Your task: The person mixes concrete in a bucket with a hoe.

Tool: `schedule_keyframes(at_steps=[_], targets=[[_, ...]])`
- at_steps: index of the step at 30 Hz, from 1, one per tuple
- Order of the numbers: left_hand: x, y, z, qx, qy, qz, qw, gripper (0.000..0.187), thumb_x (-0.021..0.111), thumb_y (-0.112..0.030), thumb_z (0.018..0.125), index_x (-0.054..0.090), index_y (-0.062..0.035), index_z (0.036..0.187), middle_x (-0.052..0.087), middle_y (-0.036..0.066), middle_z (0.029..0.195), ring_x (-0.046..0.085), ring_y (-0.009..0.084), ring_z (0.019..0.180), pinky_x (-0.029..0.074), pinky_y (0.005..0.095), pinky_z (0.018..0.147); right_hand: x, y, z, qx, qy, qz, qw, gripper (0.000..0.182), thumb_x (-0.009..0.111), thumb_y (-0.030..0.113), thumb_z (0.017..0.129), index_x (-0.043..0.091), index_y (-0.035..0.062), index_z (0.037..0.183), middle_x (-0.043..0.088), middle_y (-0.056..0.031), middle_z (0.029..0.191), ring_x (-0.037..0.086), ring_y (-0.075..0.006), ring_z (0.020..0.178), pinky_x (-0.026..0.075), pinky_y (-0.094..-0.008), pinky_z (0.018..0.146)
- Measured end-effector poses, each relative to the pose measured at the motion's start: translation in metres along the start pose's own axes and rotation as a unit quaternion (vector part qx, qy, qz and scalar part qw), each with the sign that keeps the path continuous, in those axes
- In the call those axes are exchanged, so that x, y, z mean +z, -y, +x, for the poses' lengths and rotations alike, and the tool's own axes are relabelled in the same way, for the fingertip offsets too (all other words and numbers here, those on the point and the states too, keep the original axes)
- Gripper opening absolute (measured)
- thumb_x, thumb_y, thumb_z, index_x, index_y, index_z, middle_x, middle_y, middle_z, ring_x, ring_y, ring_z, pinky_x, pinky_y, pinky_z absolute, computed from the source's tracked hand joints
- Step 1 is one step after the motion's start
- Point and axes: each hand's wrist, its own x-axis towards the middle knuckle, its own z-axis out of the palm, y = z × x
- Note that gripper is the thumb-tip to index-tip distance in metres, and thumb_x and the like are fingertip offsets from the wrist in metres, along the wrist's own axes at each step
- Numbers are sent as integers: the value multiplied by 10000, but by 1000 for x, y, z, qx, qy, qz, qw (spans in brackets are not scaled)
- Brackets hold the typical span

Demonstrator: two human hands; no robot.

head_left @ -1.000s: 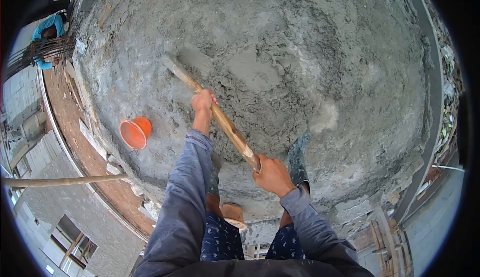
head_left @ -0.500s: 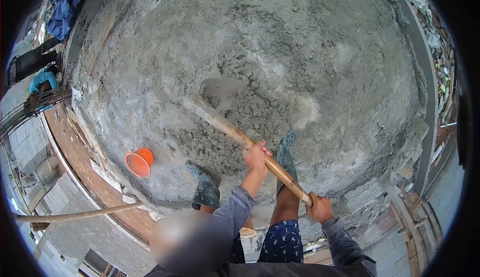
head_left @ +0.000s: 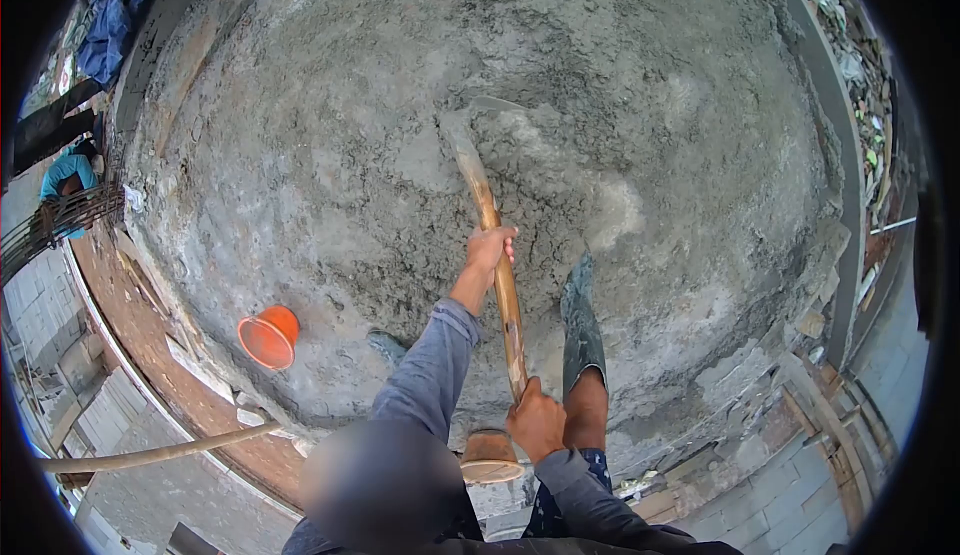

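My left hand (head_left: 488,247) is wrapped round the middle of the wooden handle of a hoe (head_left: 508,300). Lower down, my right hand (head_left: 538,421) grips the same handle near its butt end. The hoe slants away from me, its head sunk in wet grey mortar (head_left: 540,215), so only a thin edge of the blade (head_left: 497,104) shows. My rubber boots stand in the mix; the right boot (head_left: 580,315) shows well, while my left forearm covers most of the left boot (head_left: 385,345).
An orange bucket (head_left: 268,337) stands to the left on the slab. A second bucket (head_left: 490,457) is by my legs. A person in a blue shirt (head_left: 66,177) bends beside steel bars (head_left: 70,220) at far left. A pole (head_left: 160,452) juts in at lower left.
The hoe head has moved away from me and to the right, its blade now mostly buried. My right hand has swung left and down; my left hand has moved slightly left and up.
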Motion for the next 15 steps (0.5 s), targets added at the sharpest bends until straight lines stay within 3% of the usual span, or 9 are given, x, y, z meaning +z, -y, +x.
schedule_keyframes(at_steps=[4, 8, 11, 15], targets=[[-37, 53, -99, -35, -65, 6, 997, 275, 719, -26, 833, 507, -54, 1006, 555, 22, 676, 530, 123, 481, 461, 299, 421, 40, -15, -101, 30, 68, 35, 997, 336, 718, 178, 804, 545, 23, 1046, 695, -254, 743, 702, -457, 712, 555, -567, 682], [-46, 24, -135, -15, -118, 32, 992, 339, 693, 3, 826, 458, -51, 1065, 536, 27, 666, 531, 131, 479, 457, 307, 414, 33, -10, -120, 15, 53, 61, 997, 345, 730, 189, 806, 571, 31, 1069, 691, -239, 729, 701, -450, 698, 553, -563, 665], [-40, -39, -94, 53, -109, -37, 992, 275, 674, 2, 850, 459, -76, 1003, 508, 11, 656, 506, 128, 462, 441, 305, 408, 6, -4, -40, -55, 12, 20, 998, 322, 725, 175, 814, 565, 39, 1057, 691, -229, 722, 700, -440, 682, 554, -553, 648], [-2, -144, 17, 156, -62, -120, 978, 184, 660, -18, 878, 483, -68, 892, 513, 14, 642, 493, 116, 484, 457, 301, 451, -83, 34, 102, -123, -77, -29, 989, 271, 717, 117, 804, 545, 43, 1000, 694, -219, 717, 702, -439, 681, 552, -546, 628]])
